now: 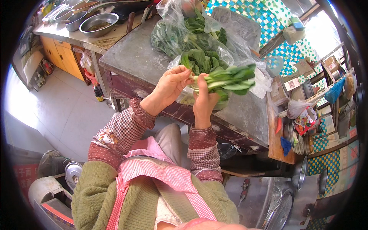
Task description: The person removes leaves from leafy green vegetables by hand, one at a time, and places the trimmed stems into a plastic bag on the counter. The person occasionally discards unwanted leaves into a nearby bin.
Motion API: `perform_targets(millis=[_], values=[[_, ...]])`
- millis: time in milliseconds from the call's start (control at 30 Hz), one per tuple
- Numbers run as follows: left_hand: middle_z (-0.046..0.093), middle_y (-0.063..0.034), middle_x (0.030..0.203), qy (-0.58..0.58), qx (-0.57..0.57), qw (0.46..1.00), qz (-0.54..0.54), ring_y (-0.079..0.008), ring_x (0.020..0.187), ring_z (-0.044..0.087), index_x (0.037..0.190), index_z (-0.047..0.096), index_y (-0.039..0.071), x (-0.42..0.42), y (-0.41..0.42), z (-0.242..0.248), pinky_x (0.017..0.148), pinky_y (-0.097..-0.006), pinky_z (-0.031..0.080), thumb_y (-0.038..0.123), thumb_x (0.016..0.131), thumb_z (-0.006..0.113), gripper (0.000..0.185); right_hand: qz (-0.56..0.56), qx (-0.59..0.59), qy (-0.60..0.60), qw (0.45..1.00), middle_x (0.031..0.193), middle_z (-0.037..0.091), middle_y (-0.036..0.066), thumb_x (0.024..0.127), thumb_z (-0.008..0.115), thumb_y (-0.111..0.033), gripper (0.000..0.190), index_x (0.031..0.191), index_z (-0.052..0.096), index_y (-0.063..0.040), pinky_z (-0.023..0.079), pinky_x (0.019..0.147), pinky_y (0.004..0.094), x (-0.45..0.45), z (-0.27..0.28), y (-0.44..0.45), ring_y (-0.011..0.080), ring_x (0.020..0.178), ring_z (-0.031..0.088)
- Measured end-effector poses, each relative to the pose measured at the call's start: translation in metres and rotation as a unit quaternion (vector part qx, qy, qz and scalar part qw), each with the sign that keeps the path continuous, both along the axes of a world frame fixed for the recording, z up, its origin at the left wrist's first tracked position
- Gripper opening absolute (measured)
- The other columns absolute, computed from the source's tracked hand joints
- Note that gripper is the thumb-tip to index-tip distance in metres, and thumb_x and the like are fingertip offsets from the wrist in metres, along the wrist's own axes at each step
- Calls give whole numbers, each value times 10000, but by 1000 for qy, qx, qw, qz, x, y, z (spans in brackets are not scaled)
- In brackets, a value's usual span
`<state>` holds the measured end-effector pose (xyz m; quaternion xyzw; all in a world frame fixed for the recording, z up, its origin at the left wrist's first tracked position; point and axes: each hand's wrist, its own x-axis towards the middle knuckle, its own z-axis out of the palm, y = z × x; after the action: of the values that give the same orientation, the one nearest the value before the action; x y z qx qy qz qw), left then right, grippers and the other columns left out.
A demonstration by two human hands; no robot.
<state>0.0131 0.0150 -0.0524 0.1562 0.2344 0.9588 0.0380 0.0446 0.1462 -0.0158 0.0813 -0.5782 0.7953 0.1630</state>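
Note:
My right hand grips a small bunch of leafy greens, its stems towards my left hand and its leaves pointing right. The fingertips of my left hand are pinched at the stem ends; whether they hold a stem or a torn piece is too small to tell. Behind the hands, a clear plastic bag lies open on the grey tabletop, with more leafy greens in and in front of it. Below my hands, partly hidden by them, a container stands near the table's front edge.
A steel bowl and a saucepan stand on the counter at the upper left. A wooden board adjoins the table at the right, near stacked plates and shelves. A dark bottle stands on the floor at left.

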Motion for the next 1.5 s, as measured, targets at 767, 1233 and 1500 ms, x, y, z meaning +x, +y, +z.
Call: perform_targets(millis=[767,1233,1500], values=[[762,-63,938,94,-396,871,276,-87,802,680,1056,744,-76,17,-9,28,739,-242,564,-5,919,683,166,15,175,113,978,939,740,21,946,765,-86,136,1024,741,22,515,737,256,-12,16,8,90,810,658],[725,-96,837,15,-133,988,72,-144,737,675,987,741,-65,20,-4,28,709,-274,550,21,910,651,146,3,202,188,961,945,706,35,975,718,-94,112,1068,695,-35,506,738,279,-2,4,8,137,825,665],[750,-84,934,107,-244,958,101,-132,810,719,1072,725,-23,-17,2,44,745,-279,591,8,948,675,137,2,-44,89,995,990,688,-2,942,784,-186,227,1133,698,-99,418,571,201,-19,67,39,62,778,628]])
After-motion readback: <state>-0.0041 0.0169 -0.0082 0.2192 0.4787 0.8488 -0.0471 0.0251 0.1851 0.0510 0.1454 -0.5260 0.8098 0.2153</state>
